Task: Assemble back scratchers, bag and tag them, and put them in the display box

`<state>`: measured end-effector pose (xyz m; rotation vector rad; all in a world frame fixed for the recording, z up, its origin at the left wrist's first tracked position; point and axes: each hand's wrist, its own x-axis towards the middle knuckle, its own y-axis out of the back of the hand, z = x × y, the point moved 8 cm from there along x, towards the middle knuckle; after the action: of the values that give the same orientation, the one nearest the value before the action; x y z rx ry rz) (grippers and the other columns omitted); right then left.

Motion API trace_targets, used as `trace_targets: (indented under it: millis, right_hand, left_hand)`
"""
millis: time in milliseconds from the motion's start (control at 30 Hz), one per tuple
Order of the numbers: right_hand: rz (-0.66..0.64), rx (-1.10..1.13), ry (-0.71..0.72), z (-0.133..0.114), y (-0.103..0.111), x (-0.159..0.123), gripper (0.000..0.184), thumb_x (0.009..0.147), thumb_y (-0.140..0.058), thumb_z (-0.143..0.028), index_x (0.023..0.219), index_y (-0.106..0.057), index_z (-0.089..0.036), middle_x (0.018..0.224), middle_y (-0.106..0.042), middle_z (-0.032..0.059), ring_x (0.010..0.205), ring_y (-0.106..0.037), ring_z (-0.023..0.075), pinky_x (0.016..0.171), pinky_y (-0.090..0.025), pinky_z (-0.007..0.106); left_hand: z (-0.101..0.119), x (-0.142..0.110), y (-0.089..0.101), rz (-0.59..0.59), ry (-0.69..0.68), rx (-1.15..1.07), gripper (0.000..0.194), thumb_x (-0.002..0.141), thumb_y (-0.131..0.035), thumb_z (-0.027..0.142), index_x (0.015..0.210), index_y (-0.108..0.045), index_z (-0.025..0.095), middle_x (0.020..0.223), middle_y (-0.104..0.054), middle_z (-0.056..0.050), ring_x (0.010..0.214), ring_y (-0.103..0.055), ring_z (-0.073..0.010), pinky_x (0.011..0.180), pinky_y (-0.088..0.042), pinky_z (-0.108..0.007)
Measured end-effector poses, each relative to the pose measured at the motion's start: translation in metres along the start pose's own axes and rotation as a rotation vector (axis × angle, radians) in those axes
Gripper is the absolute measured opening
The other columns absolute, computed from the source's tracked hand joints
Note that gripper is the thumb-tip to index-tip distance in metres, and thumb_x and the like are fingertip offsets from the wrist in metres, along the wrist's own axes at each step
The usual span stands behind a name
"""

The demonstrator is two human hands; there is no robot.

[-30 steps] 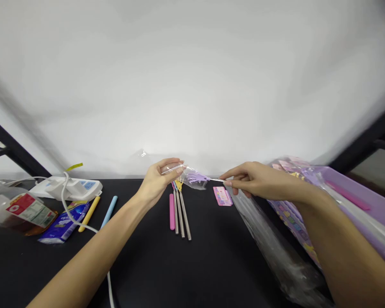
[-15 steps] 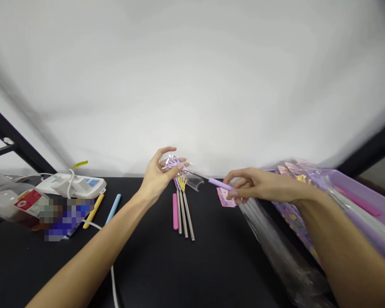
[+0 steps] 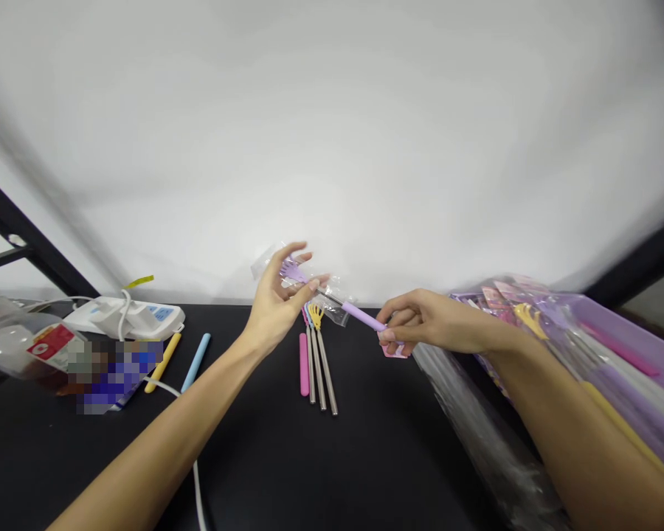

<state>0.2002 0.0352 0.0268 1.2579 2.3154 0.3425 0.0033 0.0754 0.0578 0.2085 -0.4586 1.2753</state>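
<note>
Nearest us, a white cable [image 3: 198,487] runs up the left of the black tabletop [image 3: 265,464], whose near edge is out of view, and passes under our left forearm. To the right lie long clear plastic sleeves [image 3: 476,442], partly covered by our right forearm.

Mid-tabletop, three metal rods [image 3: 319,369] fan slightly, their pink, blue and yellow claw heads towards the far edge; a pink handle tube [image 3: 304,365] lies just beside them. They seem grouped to stay handy yet out from under our arms. Left of our arm, a blue handle tube [image 3: 195,363] and a yellow handle tube [image 3: 163,363] slant apart.

Above the tabletop, near its far edge, we hold a purple back scratcher [image 3: 359,313], tilted with its claw head up and left. Our left hand [image 3: 279,304] curls loosely, thumb at the neck, other fingers spread; clear wrapper [image 3: 337,313] crinkles around it. Our right hand [image 3: 429,321] pinches the handle end between thumb and fingers. Gripping both ends probably steadies the thin shaft. A pink card [image 3: 395,352] shows below the right fingers.

Towards the right edge, a purple tray [image 3: 642,332] carries wrapped scratchers. Towards the left edge crowd a bottle [image 3: 49,346], a blurred blue packet [image 3: 113,380] and a white power strip [image 3: 174,317]. Behind stands a white wall [image 3: 332,147].
</note>
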Motion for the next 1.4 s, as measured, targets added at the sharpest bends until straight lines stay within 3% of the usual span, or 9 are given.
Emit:
trace_targets:
  millis: [167,300,400,500,567,867,1033,1167,1400]
  right_hand:
    - [0.059,-0.068,0.000,0.003,0.014,-0.005,0.037,0.075,-0.073,-0.044,0.096,-0.067,-0.015,0.084,-0.074,0.0090,0.076,-0.069,0.0224,0.071,-0.055,0.034]
    - [0.261,-0.165,0.123,-0.004,0.032,-0.004,0.029,0.076,-0.073,-0.041,0.091,-0.068,-0.016,0.089,-0.073,0.0076,0.086,-0.068,0.0225,0.079,-0.053,0.033]
    - [0.222,-0.103,0.176,-0.008,0.024,0.000,0.031,0.075,-0.074,-0.042,0.089,-0.067,-0.015,0.088,-0.073,0.0079,0.088,-0.068,0.0224,0.081,-0.053,0.033]
    - [0.014,-0.022,0.129,-0.009,-0.001,0.003,0.035,0.077,-0.071,-0.045,0.092,-0.067,-0.013,0.085,-0.072,0.0084,0.076,-0.068,0.0199,0.071,-0.055,0.032]
    - [-0.040,0.005,0.104,-0.012,-0.009,0.002,0.036,0.079,-0.069,-0.046,0.093,-0.067,-0.013,0.085,-0.072,0.0088,0.071,-0.067,0.0185,0.066,-0.055,0.031]
    - [0.146,0.096,0.102,-0.018,-0.003,0.003,0.039,0.068,-0.081,-0.038,0.090,-0.055,-0.019,0.069,-0.071,0.0026,0.062,-0.067,0.0190,0.058,-0.053,0.030]
    - [0.022,0.066,0.088,-0.020,-0.008,-0.004,0.029,0.066,-0.082,-0.030,0.082,-0.061,-0.017,0.080,-0.071,0.0046,0.075,-0.069,0.0190,0.072,-0.053,0.031]
    - [0.107,-0.029,0.197,-0.026,-0.004,0.000,0.027,0.065,-0.081,-0.033,0.076,-0.063,-0.018,0.072,-0.067,0.0013,0.069,-0.065,0.0157,0.066,-0.050,0.028]
    - [0.436,-0.205,0.303,-0.030,-0.001,0.010,0.043,0.061,-0.084,-0.036,0.065,-0.044,-0.020,0.052,-0.037,-0.0096,0.050,-0.033,0.0071,0.046,-0.027,0.023]
  left_hand:
    - [0.002,-0.007,-0.013,-0.056,-0.019,0.043,0.037,0.083,-0.069,0.025,0.117,-0.055,0.027,0.142,-0.047,-0.006,0.107,-0.066,-0.0246,0.099,-0.052,-0.042]
    - [0.031,-0.020,-0.029,-0.044,-0.153,0.134,0.025,0.086,-0.066,0.027,0.110,-0.060,0.024,0.138,-0.050,-0.006,0.113,-0.063,-0.0258,0.095,-0.056,-0.039]
    - [0.046,-0.024,-0.035,-0.031,-0.244,0.183,0.020,0.090,-0.060,0.030,0.109,-0.063,0.022,0.136,-0.052,-0.006,0.116,-0.060,-0.0263,0.098,-0.054,-0.039]
    - [0.032,-0.017,-0.027,-0.007,-0.184,0.155,0.025,0.092,-0.057,0.031,0.116,-0.058,0.024,0.135,-0.053,-0.007,0.107,-0.066,-0.0236,0.095,-0.055,-0.038]
    - [0.015,-0.013,-0.022,-0.006,-0.117,0.134,0.030,0.092,-0.058,0.032,0.121,-0.054,0.025,0.130,-0.055,-0.007,0.103,-0.067,-0.0223,0.090,-0.057,-0.036]
    - [-0.026,-0.026,-0.042,-0.147,0.081,0.116,0.033,0.089,-0.062,0.035,0.119,-0.057,0.022,0.111,-0.065,-0.007,0.075,-0.065,-0.0124,0.060,-0.051,-0.020]
    - [-0.030,-0.022,-0.036,-0.148,0.137,-0.070,0.034,0.085,-0.068,0.033,0.115,-0.057,0.020,0.113,-0.061,-0.008,0.083,-0.070,-0.0167,0.079,-0.055,-0.029]
    - [-0.033,-0.020,-0.033,-0.150,0.171,-0.106,0.034,0.084,-0.069,0.033,0.113,-0.057,0.019,0.115,-0.060,-0.009,0.088,-0.071,-0.0194,0.084,-0.055,-0.032]
    - [-0.036,-0.024,-0.040,-0.194,0.195,-0.077,0.032,0.085,-0.067,0.035,0.110,-0.055,0.020,0.103,-0.063,-0.006,0.087,-0.069,-0.0197,0.079,-0.054,-0.032]
